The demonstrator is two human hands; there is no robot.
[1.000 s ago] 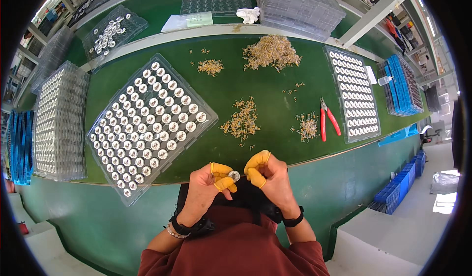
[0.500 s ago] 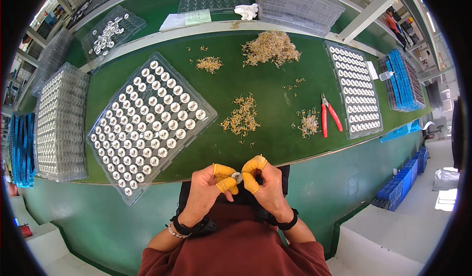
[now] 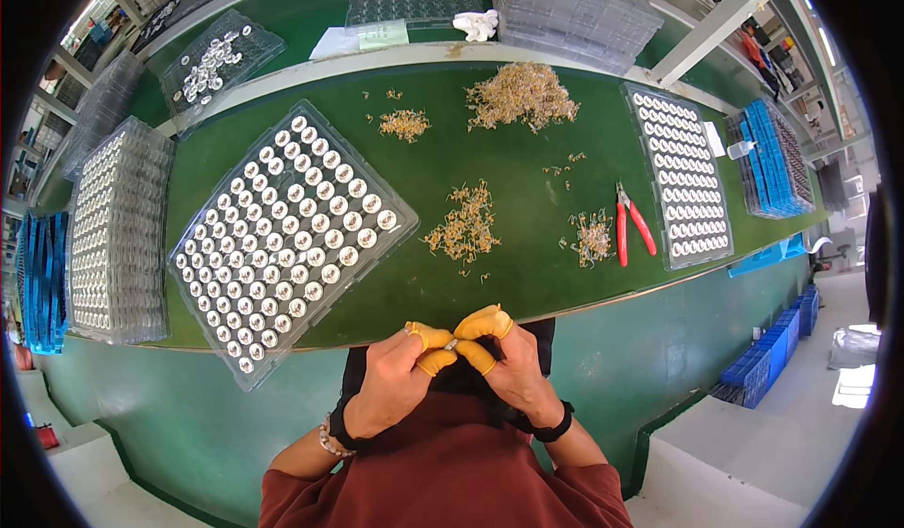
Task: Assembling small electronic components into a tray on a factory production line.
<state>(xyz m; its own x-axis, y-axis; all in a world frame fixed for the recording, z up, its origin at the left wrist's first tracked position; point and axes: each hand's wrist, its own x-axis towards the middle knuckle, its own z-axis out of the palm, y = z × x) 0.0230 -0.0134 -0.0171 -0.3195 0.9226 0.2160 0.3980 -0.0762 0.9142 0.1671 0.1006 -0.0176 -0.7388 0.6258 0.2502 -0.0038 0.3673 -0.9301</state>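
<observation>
Just off the near edge of the green table, my left hand point(image 3: 403, 366) and my right hand point(image 3: 504, 349) meet, with yellow covers on the fingertips. Between them is a small round silvery part point(image 3: 452, 344), mostly hidden by the fingers. Both hands pinch it. On the table ahead lies a loose pile of small yellowish wire-legged components point(image 3: 463, 225). A clear tray point(image 3: 400, 216) filled with rows of round silvery parts lies to the left. Red-handled cutting pliers point(image 3: 633, 227) rest at the right beside a smaller pile of components point(image 3: 593, 236).
A large component heap point(image 3: 521, 95) and a small one point(image 3: 405, 125) lie farther back. Another filled tray point(image 3: 674, 175) and blue trays point(image 3: 777, 166) stand right. At left are stacked trays point(image 3: 122, 236). Behind, a shelf holds a clear tray stack point(image 3: 565, 15) and a white cloth point(image 3: 476, 25).
My fingers have closed in more tightly around the small round part and turned it, so less of it shows. The view has shifted slightly; the things on the table stay put.
</observation>
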